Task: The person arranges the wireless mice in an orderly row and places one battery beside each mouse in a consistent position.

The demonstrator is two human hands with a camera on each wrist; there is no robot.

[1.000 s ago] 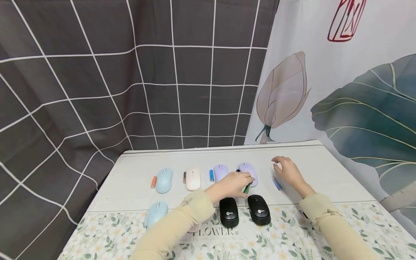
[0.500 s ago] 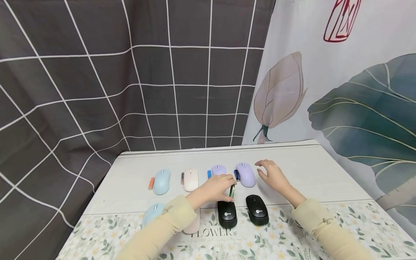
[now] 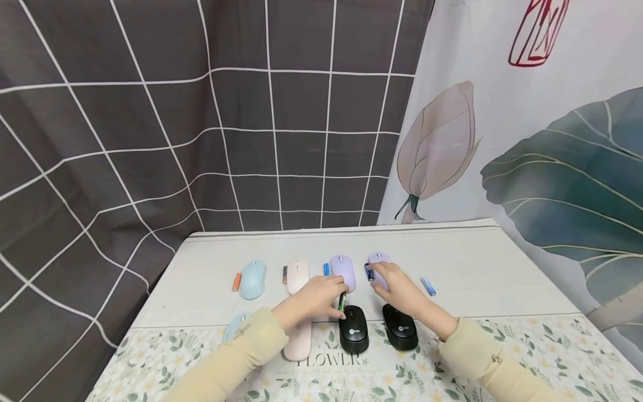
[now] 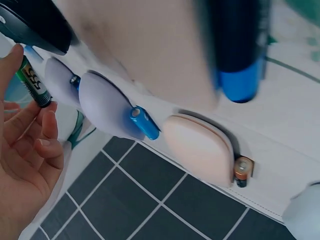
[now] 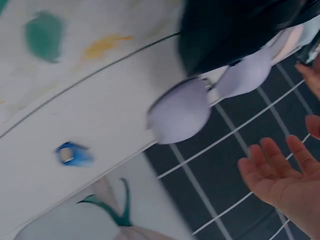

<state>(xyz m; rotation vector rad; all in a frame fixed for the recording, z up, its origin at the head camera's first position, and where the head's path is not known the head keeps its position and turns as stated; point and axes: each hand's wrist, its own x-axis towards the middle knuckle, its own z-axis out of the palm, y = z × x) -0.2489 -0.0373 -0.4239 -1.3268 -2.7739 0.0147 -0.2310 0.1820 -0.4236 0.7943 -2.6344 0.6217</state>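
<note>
Between the thumb and fingers of my left hand (image 3: pixel 312 296) is a green battery (image 3: pixel 342 301), held just above the far end of the left black mouse (image 3: pixel 354 330). The left wrist view also shows this pinch. My right hand (image 3: pixel 402 290) reaches over the right purple mouse (image 3: pixel 378 258), its fingertips near a dark blue battery (image 3: pixel 369 272) beside that mouse. In the right wrist view its fingers are spread and hold nothing. The right black mouse (image 3: pixel 400 330) lies under the right wrist, partly covered.
In the back row are a light blue mouse (image 3: pixel 253 279) with an orange battery (image 3: pixel 236 281), a cream mouse (image 3: pixel 297 273) with a brown battery (image 3: pixel 284 274), and another purple mouse (image 3: pixel 342 272) with a blue battery (image 3: pixel 326 269). A loose blue battery (image 3: pixel 428 286) lies right; a pink mouse (image 3: pixel 298 341) sits in front.
My left hand has carried the green battery leftward, from near the right purple mouse to the left black mouse. My right hand has moved left, away from the loose blue battery, over the right purple mouse.
</note>
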